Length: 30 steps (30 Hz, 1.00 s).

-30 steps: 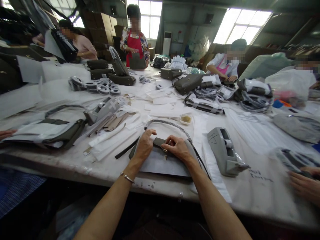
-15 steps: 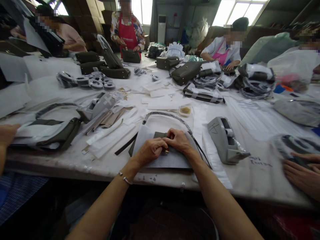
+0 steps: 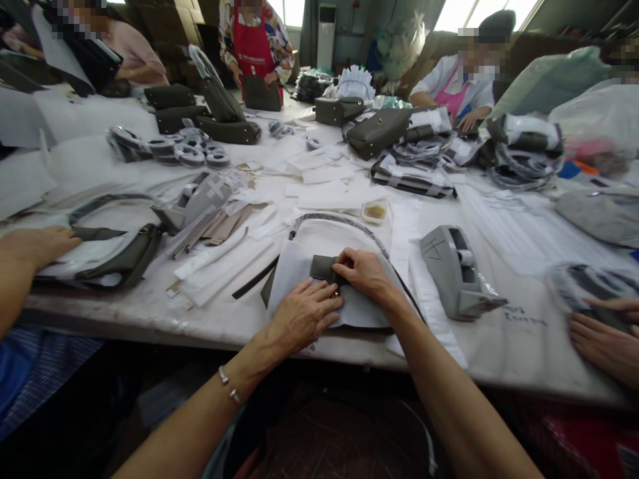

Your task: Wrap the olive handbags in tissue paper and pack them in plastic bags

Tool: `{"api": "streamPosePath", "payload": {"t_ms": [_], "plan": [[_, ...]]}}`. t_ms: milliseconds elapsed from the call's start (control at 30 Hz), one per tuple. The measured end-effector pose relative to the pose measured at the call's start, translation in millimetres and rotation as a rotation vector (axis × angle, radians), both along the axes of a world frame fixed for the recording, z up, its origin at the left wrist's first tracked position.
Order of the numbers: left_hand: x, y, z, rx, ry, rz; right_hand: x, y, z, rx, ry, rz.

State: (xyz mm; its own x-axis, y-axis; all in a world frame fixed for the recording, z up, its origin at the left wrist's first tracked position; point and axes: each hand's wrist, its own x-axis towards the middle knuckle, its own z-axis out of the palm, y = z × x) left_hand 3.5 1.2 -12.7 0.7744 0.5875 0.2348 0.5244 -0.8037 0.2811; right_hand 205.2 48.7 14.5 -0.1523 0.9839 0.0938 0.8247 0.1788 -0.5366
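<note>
Wearing a silver bracelet (image 3: 228,386) on one wrist, a worker lays a left hand (image 3: 307,311), its fingers released and spread flat, on the lower front of a dark handbag (image 3: 267,289) at the near edge of a long white table (image 3: 504,352). The right hand (image 3: 367,273) bends its fingers onto the right end of the bag's dark tab (image 3: 322,267); whether they pinch it cannot be told. A pale sheet (image 3: 289,263) covers most of the bag's front, and a small gold-colored clasp (image 3: 336,293) shows beside the left fingertips. The wrapped handle (image 3: 344,217) arches behind, with a gray tape dispenser (image 3: 434,256) near its right. At left, a co-worker's hand (image 3: 42,246) rests on another bag (image 3: 137,256); brown strips (image 3: 224,227) lie between the two bags. Just beyond the handle sits a small dish (image 3: 365,211). Farther back, wrapped coils (image 3: 190,154) lie at left and a dark bag with studded corners (image 3: 377,136) at right. Across the table, a person in a red apron (image 3: 254,50) stands with hands at an upright bag (image 3: 262,94).
</note>
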Motion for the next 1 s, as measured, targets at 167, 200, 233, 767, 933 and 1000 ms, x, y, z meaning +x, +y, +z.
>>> {"api": "streamPosePath", "payload": {"t_ms": [167, 200, 233, 767, 933, 1000], "plan": [[0.5, -0.1, -4.9, 0.018, -0.040, -0.012, 3.2, -20.3, 27.9, -0.110, -0.058, 0.206], [-0.3, 0.0, -5.7, 0.016, -0.057, -0.015, 4.1, -24.9, 28.3, -0.143, -0.042, 0.244], [-1.2, 0.1, -6.9, 0.013, -0.076, -0.021, 4.9, -29.0, 26.8, -0.166, -0.015, 0.278], [5.5, -4.3, 7.7, -0.057, 0.010, 0.048, 2.8, -36.5, 18.1, -0.088, -0.327, 0.417], [2.9, -1.0, 2.0, -0.065, -0.018, -0.025, 1.9, -35.5, 22.0, -0.083, -0.363, 0.474], [1.4, 1.5, 4.9, -0.066, 0.002, -0.037, 1.0, -33.2, 25.1, -0.087, -0.385, 0.494]]}}
